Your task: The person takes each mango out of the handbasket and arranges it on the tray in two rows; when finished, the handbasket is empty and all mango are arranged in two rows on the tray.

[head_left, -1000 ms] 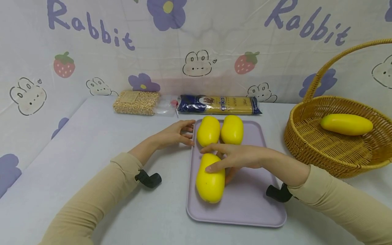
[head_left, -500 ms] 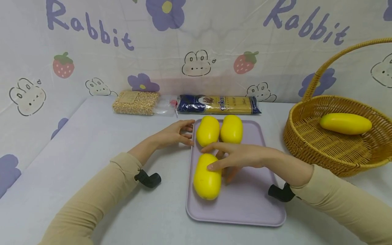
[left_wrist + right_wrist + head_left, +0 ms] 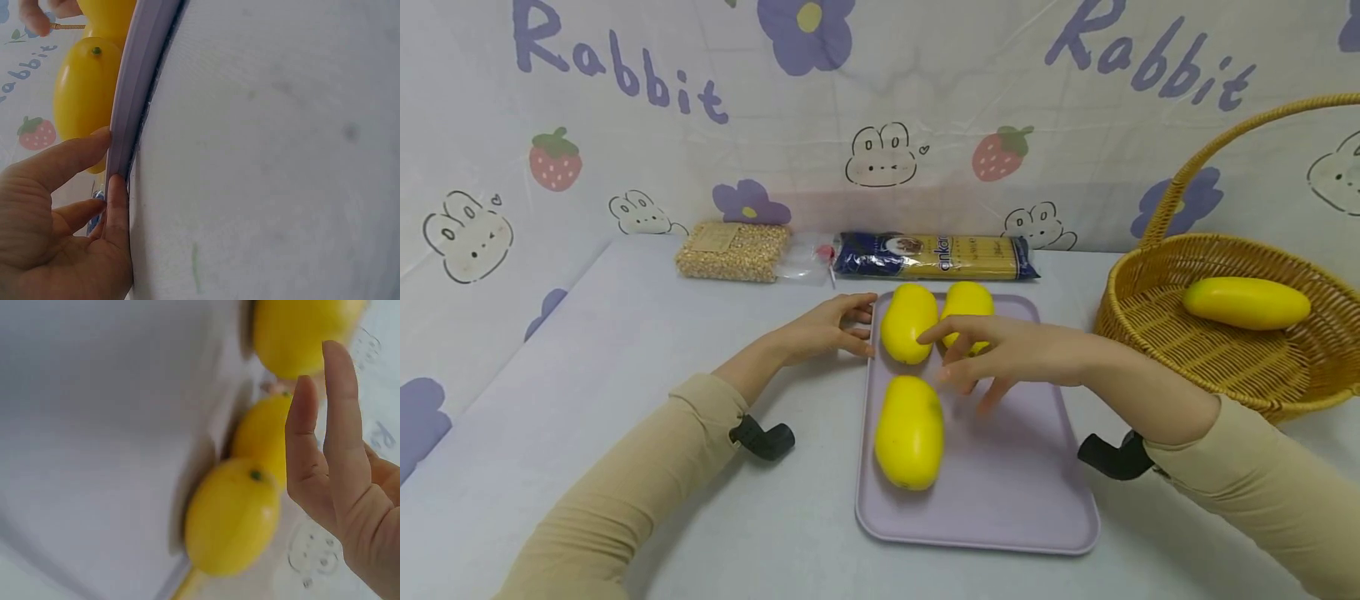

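Observation:
On the lilac tray (image 3: 1000,483) lie three plump yellow fruits, smooth and mango-like. One fruit (image 3: 908,442) is at the front left; behind it a second fruit (image 3: 907,321) and a third fruit (image 3: 964,297) sit side by side. My right hand (image 3: 1022,350) hovers over the tray with spread fingers and holds nothing, partly hiding the third fruit. At the tray's left edge rests my left hand (image 3: 823,332). In the left wrist view its thumb and fingers (image 3: 115,206) touch the outside of the tray's rim (image 3: 128,94).
To the right stands a wicker basket (image 3: 1112,317) with a tall handle and one longer yellow fruit (image 3: 1247,302) inside. Along the back lie a bag of pale kernels (image 3: 733,252) and a blue and yellow pasta packet (image 3: 936,257), before a printed cloth backdrop.
My right hand has let go of the front-left fruit and moved up and to the right. That fruit has shifted slightly left on the tray. The left hand has stayed put.

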`<action>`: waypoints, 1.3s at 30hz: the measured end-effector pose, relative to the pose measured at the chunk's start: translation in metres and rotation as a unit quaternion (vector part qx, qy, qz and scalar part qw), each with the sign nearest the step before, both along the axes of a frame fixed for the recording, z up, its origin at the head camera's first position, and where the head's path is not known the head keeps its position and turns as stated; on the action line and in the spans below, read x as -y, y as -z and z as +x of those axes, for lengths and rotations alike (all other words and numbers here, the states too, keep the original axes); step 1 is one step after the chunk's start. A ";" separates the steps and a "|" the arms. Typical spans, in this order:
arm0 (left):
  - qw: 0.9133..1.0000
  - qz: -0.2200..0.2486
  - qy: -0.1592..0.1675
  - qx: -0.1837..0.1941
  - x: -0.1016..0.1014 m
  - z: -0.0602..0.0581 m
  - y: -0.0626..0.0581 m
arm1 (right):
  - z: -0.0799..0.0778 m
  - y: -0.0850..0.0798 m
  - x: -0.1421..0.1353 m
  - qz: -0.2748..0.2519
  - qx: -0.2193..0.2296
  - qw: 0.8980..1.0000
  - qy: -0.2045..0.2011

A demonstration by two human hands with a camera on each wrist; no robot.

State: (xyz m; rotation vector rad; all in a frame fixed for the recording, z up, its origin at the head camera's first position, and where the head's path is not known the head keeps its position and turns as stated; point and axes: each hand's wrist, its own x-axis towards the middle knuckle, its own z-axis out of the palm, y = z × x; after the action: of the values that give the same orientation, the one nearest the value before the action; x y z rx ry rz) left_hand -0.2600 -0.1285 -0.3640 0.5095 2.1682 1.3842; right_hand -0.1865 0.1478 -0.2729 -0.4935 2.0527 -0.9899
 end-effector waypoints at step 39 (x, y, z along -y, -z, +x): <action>1.000 0.000 0.002 -0.001 0.000 0.000 0.000 | -0.068 -0.061 -0.173 -0.185 -0.172 0.947 0.199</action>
State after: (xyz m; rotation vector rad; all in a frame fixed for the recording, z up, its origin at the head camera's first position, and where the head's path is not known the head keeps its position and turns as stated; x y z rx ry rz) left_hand -0.2604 -0.1284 -0.3642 0.5141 2.1672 1.3814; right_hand -0.2548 0.3205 -0.2119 -0.4781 2.3397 -1.6469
